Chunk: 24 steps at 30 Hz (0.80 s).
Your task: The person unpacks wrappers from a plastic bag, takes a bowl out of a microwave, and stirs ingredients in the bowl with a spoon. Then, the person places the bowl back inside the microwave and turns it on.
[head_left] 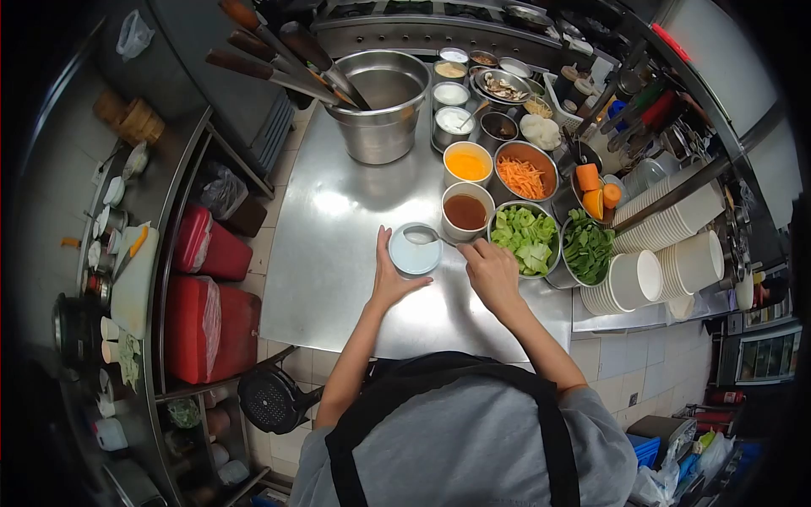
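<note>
A small round tub (414,256) with a pale bluish-white top stands on the steel table, and my left hand (393,277) is cupped around its left and near sides. Over the tub's far edge lies the bowl of a metal spoon (420,235). The spoon's thin handle runs right into the pinched fingers of my right hand (492,272). Just beyond that hand is a paper cup of brown sauce (466,212), with a cup of orange liquid (467,163) behind it. Chopped lettuce fills a metal bowl (525,239) beside my right hand.
A large steel pot (376,110) holding wooden-handled tools stands at the back left of the table (325,279). To the right are a bowl of shredded carrot (522,177), leafy greens (589,247) and stacked paper bowls (635,280). Red bins (213,329) sit under the left counter.
</note>
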Motion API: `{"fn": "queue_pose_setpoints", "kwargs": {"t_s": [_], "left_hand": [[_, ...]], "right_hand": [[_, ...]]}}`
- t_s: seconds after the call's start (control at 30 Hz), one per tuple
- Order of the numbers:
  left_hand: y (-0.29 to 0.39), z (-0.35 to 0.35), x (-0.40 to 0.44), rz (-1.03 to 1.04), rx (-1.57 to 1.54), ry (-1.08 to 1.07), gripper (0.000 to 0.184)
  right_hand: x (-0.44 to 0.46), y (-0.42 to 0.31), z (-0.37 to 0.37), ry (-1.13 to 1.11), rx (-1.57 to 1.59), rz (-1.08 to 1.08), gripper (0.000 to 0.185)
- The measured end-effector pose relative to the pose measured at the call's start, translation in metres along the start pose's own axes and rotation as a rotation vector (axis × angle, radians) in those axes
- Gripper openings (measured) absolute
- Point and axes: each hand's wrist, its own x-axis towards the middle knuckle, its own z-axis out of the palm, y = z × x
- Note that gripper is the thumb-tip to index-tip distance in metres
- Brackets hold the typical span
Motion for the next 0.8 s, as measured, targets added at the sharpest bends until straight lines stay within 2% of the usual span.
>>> {"fn": "queue_pose_setpoints", "kwargs": {"t_s": [0.37, 0.8], "left_hand": [[0.002, 0.001, 0.005, 0.016, -0.012, 0.037, 0.128], [-0.004, -0.002, -0.008, 0.033, -0.026, 0.034, 0.132]], "right_hand": [[-0.012, -0.001, 0.001, -0.017, 0.071, 0.037, 0.029], [-0.012, -0.006, -0.001, -0.009, 0.131, 0.021, 0.030]]}}
